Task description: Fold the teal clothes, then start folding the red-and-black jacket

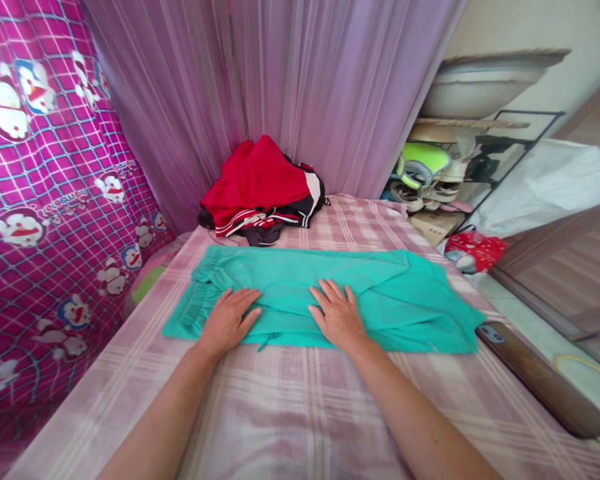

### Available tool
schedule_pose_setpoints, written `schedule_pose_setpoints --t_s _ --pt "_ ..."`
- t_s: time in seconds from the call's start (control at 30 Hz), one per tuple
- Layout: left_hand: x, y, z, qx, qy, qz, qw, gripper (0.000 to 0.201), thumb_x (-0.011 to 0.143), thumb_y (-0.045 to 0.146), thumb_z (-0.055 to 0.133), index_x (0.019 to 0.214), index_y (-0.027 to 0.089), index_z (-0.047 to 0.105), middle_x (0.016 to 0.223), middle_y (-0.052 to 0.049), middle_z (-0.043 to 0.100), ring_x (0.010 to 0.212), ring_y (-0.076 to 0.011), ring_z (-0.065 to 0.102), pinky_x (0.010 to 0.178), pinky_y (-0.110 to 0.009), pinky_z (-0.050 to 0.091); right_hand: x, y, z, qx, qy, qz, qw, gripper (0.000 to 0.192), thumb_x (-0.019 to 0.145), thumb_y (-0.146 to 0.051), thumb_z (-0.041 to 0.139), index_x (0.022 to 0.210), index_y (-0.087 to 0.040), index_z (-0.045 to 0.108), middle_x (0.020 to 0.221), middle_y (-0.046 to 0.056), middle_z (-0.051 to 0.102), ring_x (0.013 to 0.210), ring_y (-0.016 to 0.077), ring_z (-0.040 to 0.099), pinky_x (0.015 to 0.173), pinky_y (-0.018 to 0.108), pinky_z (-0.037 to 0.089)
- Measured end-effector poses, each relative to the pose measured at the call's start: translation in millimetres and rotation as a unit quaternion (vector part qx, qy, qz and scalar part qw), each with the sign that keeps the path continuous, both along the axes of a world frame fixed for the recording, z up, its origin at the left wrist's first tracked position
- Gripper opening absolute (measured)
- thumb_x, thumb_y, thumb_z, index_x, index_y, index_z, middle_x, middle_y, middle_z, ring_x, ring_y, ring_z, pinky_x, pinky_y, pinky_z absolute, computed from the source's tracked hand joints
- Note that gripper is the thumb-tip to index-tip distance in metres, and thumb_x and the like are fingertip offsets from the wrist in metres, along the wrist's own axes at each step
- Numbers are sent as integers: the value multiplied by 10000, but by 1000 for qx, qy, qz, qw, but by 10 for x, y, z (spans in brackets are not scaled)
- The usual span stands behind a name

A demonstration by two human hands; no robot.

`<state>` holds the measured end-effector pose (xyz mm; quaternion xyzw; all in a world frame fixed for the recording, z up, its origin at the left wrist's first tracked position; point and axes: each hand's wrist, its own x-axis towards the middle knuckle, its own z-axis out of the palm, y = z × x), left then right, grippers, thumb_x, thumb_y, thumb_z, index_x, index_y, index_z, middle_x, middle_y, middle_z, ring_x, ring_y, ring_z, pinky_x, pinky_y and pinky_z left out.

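A pair of turquoise shorts [280, 267] lies folded lengthwise on the checked cloth, its gathered elastic waistband to the left and the leg ends to the right. A zipper pull shows at its near edge. My left hand [230, 320] rests flat near the waistband, fingers spread. Farther right, my right hand [339, 315] lies flat on the middle of the fabric, fingers apart. Neither hand grips the cloth. Some wrinkles run across the right half of the shorts.
Behind the shorts sits a heap of red and black clothes [265, 180]. A phone [540, 373] lies at the right edge of the checked tablecloth [280, 413]. Purple curtains [320, 87] hang behind; a pink patterned curtain [55, 200] is at left. A shoe rack [510, 150] stands right.
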<state>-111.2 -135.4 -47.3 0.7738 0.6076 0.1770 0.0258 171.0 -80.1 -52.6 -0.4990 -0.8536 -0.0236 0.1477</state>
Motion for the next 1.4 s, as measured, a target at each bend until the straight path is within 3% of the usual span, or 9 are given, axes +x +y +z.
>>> schedule_pose_setpoints --t_s 0.9,1.17,1.3,1.4 --pt "-28 13 -11 -15 -12 -5 1000 512 1001 515 382 1371 237 603 1416 -94 617 1355 -272 527 1187 -589 308 -13 0 10 -18 7 -2 1000 437 1016 -382 447 1406 -241 586 1533 115 489 1440 304 393 1164 608 254" --pt "-19 7 0 30 -14 -1 999 505 1002 499 373 1372 240 601 1410 -90 623 1309 -259 570 1168 -541 364 -12 -1 2 -7 8 -1 1000 430 1018 -386 446 1398 -248 591 1528 110 497 1434 301 402 1158 599 261" --pt "-56 7 44 71 0 38 997 482 993 493 389 1292 238 667 1360 -88 661 1266 -272 601 1155 -515 381 -10 9 -16 -4 12 -1 1000 429 1014 -389 447 1389 -247 599 1519 114 508 1428 304 406 1153 597 259" --pt "-195 -2 104 91 17 116 989 448 988 458 392 1217 235 706 1302 -87 698 1256 -288 606 1174 -544 327 -7 16 -35 5 15 1 1000 433 1013 -392 441 1387 -247 602 1512 116 516 1424 304 409 1151 593 257"
